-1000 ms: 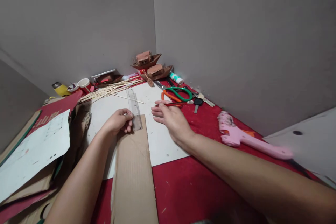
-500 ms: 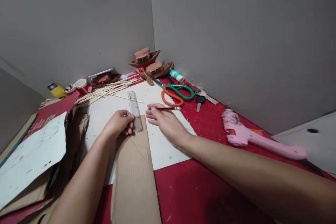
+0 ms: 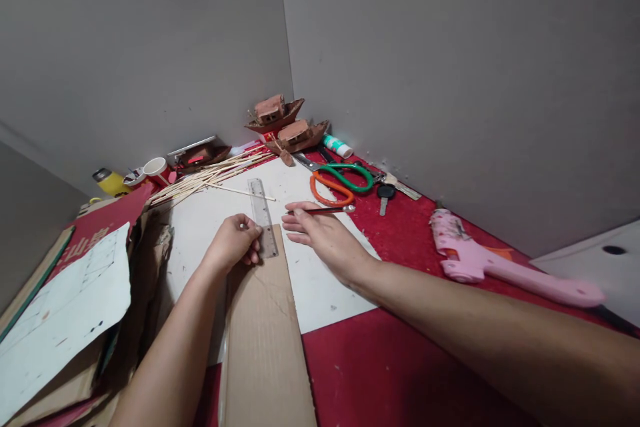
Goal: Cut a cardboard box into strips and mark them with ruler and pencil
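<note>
My left hand (image 3: pixel 237 240) is closed on the near left edge of a clear plastic ruler (image 3: pixel 263 213). The ruler's near end lies over the far end of a long cardboard strip (image 3: pixel 267 340); its far end reaches over a white sheet (image 3: pixel 330 280). To the right, my right hand (image 3: pixel 320 233) holds a dark pencil (image 3: pixel 327 209) between thumb and index finger, the other fingers stretched out. The pencil points left, its tip just short of the ruler and above the white sheet.
Scissors (image 3: pixel 350 177), keys (image 3: pixel 386 195) and a pink hot glue gun (image 3: pixel 470 253) lie on the right. Thin wooden sticks (image 3: pixel 210 177) and brown model boats (image 3: pixel 300 133) are at the back. Cardboard pieces with a drawn sheet (image 3: pixel 75 307) are stacked left, near paper cups (image 3: pixel 157 170).
The whole view has shifted slightly, so everything sits a little lower and to the right. Both hands keep their holds, and the ruler stays in place on the cardboard.
</note>
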Motion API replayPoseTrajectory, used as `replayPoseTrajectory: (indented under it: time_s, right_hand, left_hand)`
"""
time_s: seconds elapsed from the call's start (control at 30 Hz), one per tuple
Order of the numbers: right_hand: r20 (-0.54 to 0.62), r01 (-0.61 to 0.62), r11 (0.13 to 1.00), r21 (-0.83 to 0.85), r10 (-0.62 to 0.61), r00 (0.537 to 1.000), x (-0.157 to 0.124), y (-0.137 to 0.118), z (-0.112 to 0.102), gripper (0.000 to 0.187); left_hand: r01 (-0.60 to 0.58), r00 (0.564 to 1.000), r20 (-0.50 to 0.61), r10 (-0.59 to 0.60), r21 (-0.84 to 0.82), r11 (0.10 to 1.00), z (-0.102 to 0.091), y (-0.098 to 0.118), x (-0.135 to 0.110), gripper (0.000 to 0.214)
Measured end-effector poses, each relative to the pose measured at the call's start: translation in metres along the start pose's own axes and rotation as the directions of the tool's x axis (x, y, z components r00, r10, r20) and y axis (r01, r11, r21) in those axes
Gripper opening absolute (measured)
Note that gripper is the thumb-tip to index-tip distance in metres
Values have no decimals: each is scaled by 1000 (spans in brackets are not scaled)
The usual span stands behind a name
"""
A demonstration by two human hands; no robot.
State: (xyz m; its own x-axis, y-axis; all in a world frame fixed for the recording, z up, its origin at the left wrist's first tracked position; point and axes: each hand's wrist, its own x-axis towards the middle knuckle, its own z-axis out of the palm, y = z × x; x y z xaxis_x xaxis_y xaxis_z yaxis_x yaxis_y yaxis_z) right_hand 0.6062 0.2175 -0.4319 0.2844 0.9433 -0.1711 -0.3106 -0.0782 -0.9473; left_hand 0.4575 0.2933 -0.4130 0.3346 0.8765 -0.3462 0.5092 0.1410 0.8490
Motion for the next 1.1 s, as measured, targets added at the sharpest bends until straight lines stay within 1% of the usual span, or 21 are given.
replayPoseTrajectory:
  time_s: [0.23, 0.43, 0.63, 0.87, 1.1]
  right_hand:
    - [-1, 27, 1000, 5, -27, 1000, -2, 0, -1, 15]
    - [-8, 12, 1000, -11, -12, 1000, -2, 0, 1, 16]
    - [-13, 11, 999, -41, -12, 1000, -2, 1, 3, 17]
    - [9, -6, 999, -45, 7, 1000, -3, -1, 3, 19]
    - [40, 23, 998, -52, -21, 999, -2, 1, 1, 19]
  left_hand:
    - [-4, 1000, -9, 5, 32, 999, 2, 2, -2, 23]
    - [-14, 1000, -15, 15, 54, 998, 2, 1, -1, 24]
    - [-29, 1000, 1, 29, 67, 997, 2, 0, -2, 23]
    - [-38, 999, 39, 36, 58, 998, 0, 2, -6, 26]
    - [-25, 1000, 8, 25, 70, 997, 1, 0, -1, 25]
